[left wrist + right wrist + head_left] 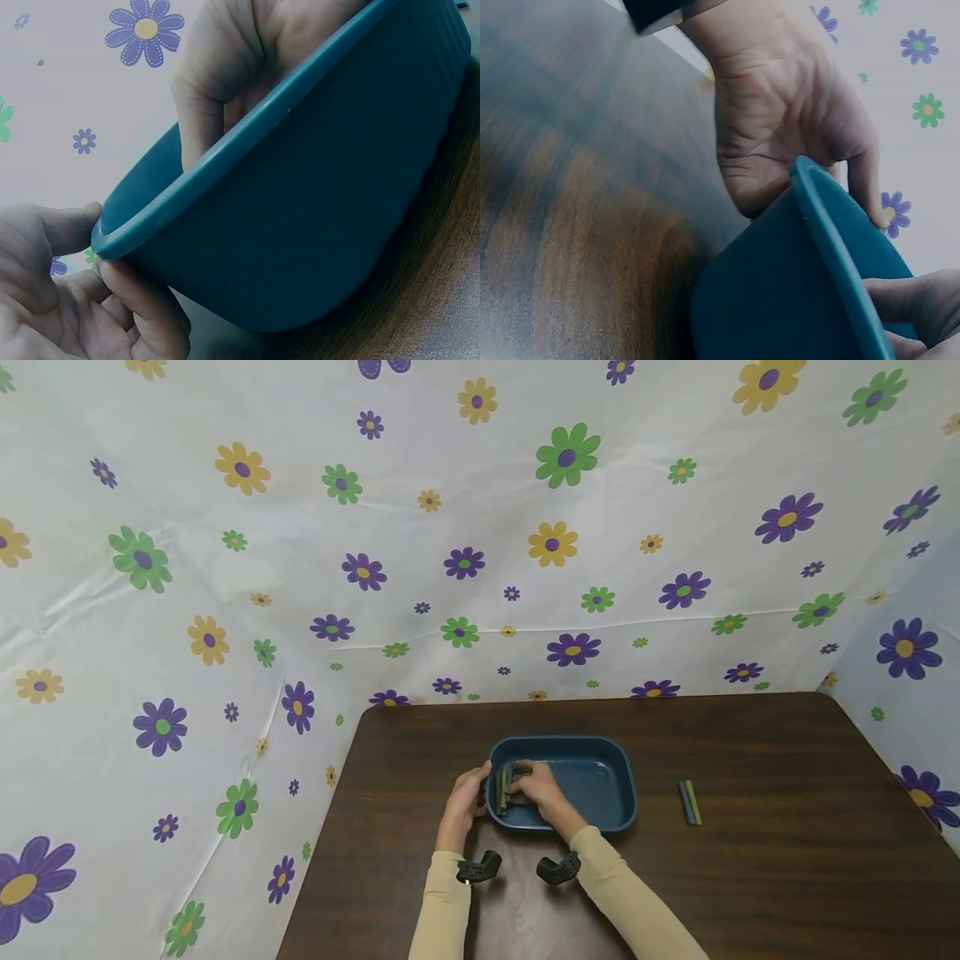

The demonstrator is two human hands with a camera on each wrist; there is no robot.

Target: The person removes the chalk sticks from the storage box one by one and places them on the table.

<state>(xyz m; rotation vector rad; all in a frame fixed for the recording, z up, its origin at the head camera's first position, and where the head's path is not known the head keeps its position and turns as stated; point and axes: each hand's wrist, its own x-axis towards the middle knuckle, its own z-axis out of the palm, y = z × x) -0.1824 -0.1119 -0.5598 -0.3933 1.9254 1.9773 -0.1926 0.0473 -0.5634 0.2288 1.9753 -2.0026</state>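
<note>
A blue plastic tub [561,742] stands on the table. My left hand [465,802] grips the rim at its left end; in the left wrist view the thumb of that hand [67,292] meets the rim, with curled fingers beneath. My right hand [538,787] reaches inside the tub and pinches a slim dark bluish stick [509,777]. Right beside it, an olive-green stick [502,793] lies along the left wall. Both wrist views hide the sticks behind the tub wall; the right hand [926,307] shows at the right wrist view's lower right edge.
To the right of the tub, a blue stick [686,802] and a yellow-green stick [693,802] lie side by side on the brown wooden table [780,860]. A flower-printed sheet [480,527] hangs behind the table and along its sides. Both wrists wear black devices.
</note>
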